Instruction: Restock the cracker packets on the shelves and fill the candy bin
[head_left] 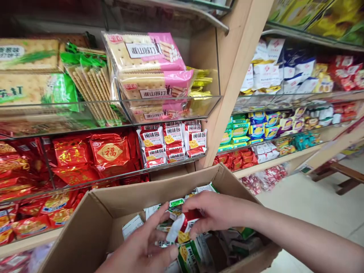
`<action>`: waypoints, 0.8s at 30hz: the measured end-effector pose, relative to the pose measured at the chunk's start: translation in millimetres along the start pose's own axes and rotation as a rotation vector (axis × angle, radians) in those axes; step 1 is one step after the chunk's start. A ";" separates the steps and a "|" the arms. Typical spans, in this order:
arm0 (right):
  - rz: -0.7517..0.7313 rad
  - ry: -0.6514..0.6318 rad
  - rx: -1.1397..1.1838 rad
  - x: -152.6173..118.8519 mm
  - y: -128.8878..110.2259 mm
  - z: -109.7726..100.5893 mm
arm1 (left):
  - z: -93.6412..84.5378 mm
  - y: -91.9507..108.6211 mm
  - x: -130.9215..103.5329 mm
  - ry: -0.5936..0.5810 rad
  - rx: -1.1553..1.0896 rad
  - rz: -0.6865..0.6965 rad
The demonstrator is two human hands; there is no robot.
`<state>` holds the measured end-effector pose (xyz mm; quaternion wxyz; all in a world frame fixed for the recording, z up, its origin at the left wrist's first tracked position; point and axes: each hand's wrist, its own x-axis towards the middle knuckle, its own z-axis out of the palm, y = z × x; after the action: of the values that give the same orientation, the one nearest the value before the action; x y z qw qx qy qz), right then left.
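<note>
An open cardboard box (159, 182) holds several small snack packets, mostly white and green. My right hand (209, 212) reaches in from the right, its thumb and fingers closed on a red and white packet (186, 223). Lower left, over the box, my left hand (148, 244) has its fingers spread and curved beside that packet, with nothing gripped. A green and white packet (189, 256) lies just right of my left thumb. Similar red and white packets (173, 138) stand in stacks on the shelf behind the box.
Wooden shelving with clear plastic fronts (170, 108) rises behind the box, with pink-wrapped crackers (148, 53) above and red packs (110, 151) at left. A wooden upright (236, 64) divides the shelves. At far right, a wooden stool (345, 172) stands on the tiled floor.
</note>
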<state>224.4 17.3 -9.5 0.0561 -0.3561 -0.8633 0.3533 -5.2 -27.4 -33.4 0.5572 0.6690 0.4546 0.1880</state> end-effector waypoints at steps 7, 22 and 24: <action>-0.050 0.629 0.192 18.4 2.1 -28.6 | -23.5 57.9 62.7 0.220 -0.015 0.189; -0.013 0.904 -0.748 72.6 6.1 -83.9 | -60.4 66.8 113.5 0.881 1.223 0.539; 0.044 0.937 -0.815 73.0 7.5 -82.4 | -60.5 68.7 117.8 0.894 1.336 0.541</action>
<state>203.4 115.7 35.7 0.2813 -0.4839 -0.8048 -0.1975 37.1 106.0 18.1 -0.2515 0.8060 0.4720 0.2536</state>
